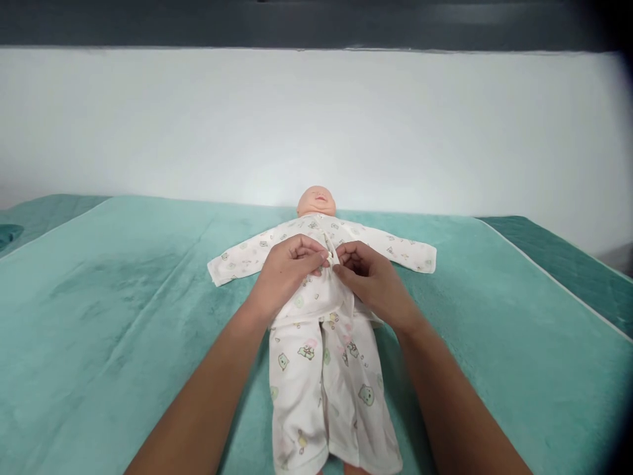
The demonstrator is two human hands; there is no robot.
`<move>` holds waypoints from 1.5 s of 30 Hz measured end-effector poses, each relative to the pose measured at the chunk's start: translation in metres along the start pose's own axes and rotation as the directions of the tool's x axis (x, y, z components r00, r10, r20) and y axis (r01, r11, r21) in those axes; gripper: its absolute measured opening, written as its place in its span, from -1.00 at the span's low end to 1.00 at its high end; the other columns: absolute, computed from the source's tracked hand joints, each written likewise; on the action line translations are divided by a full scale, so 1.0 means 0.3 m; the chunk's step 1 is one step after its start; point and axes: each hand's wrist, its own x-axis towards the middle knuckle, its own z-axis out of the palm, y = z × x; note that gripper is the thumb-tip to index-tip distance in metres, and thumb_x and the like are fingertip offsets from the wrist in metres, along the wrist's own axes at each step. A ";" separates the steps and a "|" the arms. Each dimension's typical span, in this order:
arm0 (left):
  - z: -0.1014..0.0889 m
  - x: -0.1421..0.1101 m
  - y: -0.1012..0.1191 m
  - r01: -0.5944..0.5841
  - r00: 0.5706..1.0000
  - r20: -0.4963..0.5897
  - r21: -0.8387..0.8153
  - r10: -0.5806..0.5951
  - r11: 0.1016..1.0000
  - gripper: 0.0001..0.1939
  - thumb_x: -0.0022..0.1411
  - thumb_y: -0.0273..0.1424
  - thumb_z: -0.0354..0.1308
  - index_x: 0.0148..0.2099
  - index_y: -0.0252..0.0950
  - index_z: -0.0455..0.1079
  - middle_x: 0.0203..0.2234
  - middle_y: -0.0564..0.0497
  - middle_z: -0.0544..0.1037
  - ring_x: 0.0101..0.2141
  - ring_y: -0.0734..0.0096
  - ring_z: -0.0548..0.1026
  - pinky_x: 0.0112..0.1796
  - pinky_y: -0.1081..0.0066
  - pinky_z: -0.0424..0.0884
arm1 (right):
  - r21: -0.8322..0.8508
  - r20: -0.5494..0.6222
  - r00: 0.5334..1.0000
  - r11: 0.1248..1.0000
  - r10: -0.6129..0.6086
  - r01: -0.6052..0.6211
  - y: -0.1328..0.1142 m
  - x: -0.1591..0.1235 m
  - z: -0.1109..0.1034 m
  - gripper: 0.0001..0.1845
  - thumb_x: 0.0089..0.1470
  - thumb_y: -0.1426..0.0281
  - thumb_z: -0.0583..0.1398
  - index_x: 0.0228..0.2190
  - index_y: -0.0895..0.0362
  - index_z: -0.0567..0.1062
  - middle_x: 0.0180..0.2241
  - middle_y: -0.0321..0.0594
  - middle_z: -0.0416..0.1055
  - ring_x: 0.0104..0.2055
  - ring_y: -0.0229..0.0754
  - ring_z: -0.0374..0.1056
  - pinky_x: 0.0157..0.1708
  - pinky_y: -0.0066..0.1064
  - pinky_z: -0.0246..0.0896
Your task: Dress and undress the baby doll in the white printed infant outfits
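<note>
A baby doll [316, 200] lies on its back, head at the far end, dressed in a white printed pajama top [316, 300] and matching pants [299, 382]. Both long sleeves spread out to the sides. Over the doll's chest, my left hand [294, 267] pinches one front edge of the top, where a small pale fastener shows at the fingertips. Just to the right, my right hand [368, 274] pinches the other front edge. The two hands are close together, with a narrow gap between the edges. Below the hands the front panels overlap loosely.
A teal plush blanket [148, 316] with pale trim lies under the doll. Darker teal fabric [558, 251] shows beyond its right edge. A white wall [316, 119] rises behind, with a dark band [297, 25] above it.
</note>
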 end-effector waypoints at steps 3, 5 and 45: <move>0.004 0.005 -0.013 -0.007 1.000 -0.010 0.000 0.007 1.000 -0.84 0.18 -0.28 0.24 -0.26 -0.26 0.42 -0.44 0.06 0.51 -0.38 0.45 0.44 -0.32 0.42 0.35 | -0.041 0.007 1.000 0.999 -0.007 0.007 0.000 0.001 0.004 -0.85 0.07 0.34 0.22 -0.27 0.08 0.44 -0.43 -0.36 0.32 -0.39 -0.30 0.21 -0.38 -0.44 0.13; 0.006 0.007 -0.019 -0.008 1.000 -0.008 0.019 0.008 1.000 -0.86 0.18 -0.30 0.23 -0.25 -0.24 0.41 -0.42 0.07 0.49 -0.38 0.46 0.44 -0.32 0.42 0.34 | -0.081 0.012 1.000 0.997 -0.011 0.011 -0.002 0.002 0.006 -0.83 0.07 0.33 0.22 -0.25 0.07 0.45 -0.43 -0.36 0.33 -0.40 -0.30 0.22 -0.38 -0.43 0.14; -0.045 0.015 -0.050 -0.307 0.942 0.046 0.523 0.333 0.796 -0.82 0.28 -0.43 0.05 -0.14 -0.19 0.46 -0.41 0.08 0.45 -0.36 0.43 0.38 -0.28 0.41 0.28 | -0.083 -0.296 0.942 0.987 -0.158 0.140 0.051 0.014 0.010 -0.86 0.17 0.29 0.15 -0.27 0.06 0.47 -0.37 -0.29 0.39 -0.34 -0.24 0.33 -0.31 -0.37 0.28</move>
